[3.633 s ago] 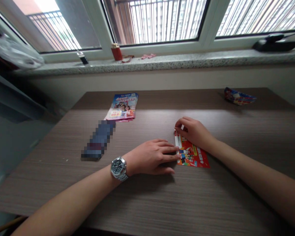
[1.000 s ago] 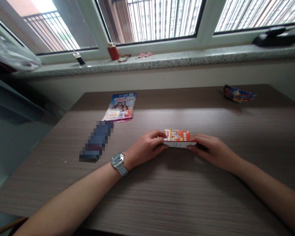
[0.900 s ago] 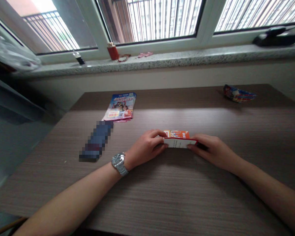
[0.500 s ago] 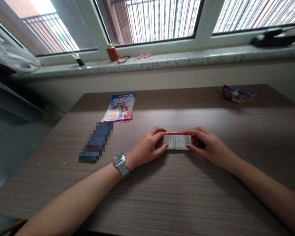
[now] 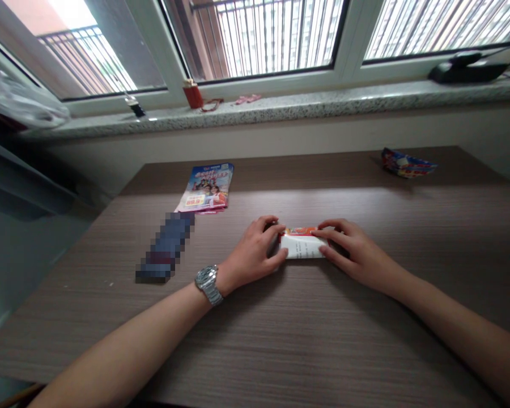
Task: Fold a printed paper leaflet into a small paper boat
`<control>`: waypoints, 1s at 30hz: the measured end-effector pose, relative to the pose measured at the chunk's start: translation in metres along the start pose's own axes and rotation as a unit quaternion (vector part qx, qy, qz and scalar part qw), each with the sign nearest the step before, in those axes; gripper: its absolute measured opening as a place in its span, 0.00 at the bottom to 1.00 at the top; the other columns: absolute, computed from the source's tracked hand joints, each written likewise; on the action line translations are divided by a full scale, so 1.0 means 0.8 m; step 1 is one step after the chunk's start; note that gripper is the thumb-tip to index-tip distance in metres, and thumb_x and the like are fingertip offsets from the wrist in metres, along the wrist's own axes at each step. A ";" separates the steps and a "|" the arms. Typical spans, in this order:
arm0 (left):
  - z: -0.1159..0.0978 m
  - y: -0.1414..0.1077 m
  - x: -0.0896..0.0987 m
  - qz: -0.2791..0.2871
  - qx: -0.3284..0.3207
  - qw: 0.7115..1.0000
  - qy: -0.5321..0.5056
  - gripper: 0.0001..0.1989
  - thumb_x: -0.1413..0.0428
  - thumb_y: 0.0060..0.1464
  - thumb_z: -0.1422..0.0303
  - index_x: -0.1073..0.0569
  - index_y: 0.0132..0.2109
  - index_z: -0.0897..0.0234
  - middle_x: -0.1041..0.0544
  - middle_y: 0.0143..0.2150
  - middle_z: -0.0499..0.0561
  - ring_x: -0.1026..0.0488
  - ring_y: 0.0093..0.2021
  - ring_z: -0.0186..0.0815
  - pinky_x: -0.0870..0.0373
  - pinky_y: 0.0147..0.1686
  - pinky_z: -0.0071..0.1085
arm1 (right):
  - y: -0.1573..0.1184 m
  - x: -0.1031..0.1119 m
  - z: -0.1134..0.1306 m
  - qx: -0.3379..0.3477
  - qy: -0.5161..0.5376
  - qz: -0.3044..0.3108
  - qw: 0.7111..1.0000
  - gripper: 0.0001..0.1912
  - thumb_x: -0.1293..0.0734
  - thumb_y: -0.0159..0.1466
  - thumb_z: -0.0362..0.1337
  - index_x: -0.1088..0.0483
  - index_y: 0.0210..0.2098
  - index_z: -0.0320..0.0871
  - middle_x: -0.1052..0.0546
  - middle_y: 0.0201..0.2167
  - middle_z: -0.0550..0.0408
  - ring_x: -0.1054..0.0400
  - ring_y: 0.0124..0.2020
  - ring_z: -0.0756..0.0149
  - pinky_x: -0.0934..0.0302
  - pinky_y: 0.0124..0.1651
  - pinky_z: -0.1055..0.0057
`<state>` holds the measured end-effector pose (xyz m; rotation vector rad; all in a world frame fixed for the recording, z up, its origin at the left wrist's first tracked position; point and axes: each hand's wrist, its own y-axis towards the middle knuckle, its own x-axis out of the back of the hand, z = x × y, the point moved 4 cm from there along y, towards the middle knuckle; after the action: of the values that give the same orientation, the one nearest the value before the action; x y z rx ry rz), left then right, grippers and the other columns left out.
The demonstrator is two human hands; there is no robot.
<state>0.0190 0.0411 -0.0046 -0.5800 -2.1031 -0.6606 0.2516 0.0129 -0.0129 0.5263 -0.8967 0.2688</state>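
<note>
A small folded leaflet [image 5: 304, 247] sits low over the table between my hands. Its front shows white with lines of print, and a red and orange printed strip runs along the top. My left hand [image 5: 259, 246], with a metal watch [image 5: 209, 284] on the wrist, pinches the left end between thumb and fingers. At the right end, my right hand [image 5: 351, 249] grips it the same way, fingers over the top edge and thumb on the white face. The fingers hide both ends.
A stack of printed flyers [image 5: 206, 187] lies at the back left of the wooden table [image 5: 255, 340], with a blurred-out dark blue item [image 5: 165, 249] in front. A blue and red folded paper piece [image 5: 408, 164] stands at the back right. Behind runs a stone windowsill [image 5: 301, 106] with small items.
The leaflet's upper edge has tilted, so more of the orange printed strip shows now. My right fingers have shifted slightly left along it, and both hands still hold it.
</note>
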 end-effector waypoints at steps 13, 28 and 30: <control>-0.009 0.000 0.005 0.012 -0.027 0.989 -0.144 0.17 0.44 0.62 0.70 0.33 0.57 0.64 0.24 0.53 0.56 0.25 0.51 0.38 0.26 0.52 0.36 | 0.002 0.001 0.005 -0.034 0.058 -0.002 0.998 0.26 0.33 0.67 0.40 0.39 0.63 0.49 0.29 0.53 0.45 0.33 0.54 0.53 0.34 0.56 0.52; -0.013 -0.006 0.000 -0.052 0.008 0.974 -0.221 0.13 0.43 0.63 0.69 0.28 0.54 0.63 0.21 0.42 0.51 0.22 0.39 0.31 0.20 0.40 0.27 | -0.001 0.005 0.012 -0.135 0.226 -0.007 0.965 0.19 0.33 0.67 0.46 0.32 0.54 0.46 0.21 0.46 0.49 0.24 0.44 0.57 0.27 0.44 0.60; -0.014 -0.006 0.000 -0.049 0.009 0.971 -0.234 0.13 0.43 0.63 0.69 0.28 0.54 0.63 0.21 0.42 0.51 0.22 0.40 0.31 0.20 0.41 0.27 | -0.002 0.005 0.011 -0.157 0.224 -0.002 0.962 0.17 0.33 0.66 0.47 0.29 0.50 0.45 0.19 0.40 0.51 0.24 0.36 0.60 0.27 0.38 0.64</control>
<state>0.0227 0.0301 -0.0001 -0.6741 -2.5880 -0.6005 0.2490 0.0068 -0.0058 0.1590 -0.4814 0.2237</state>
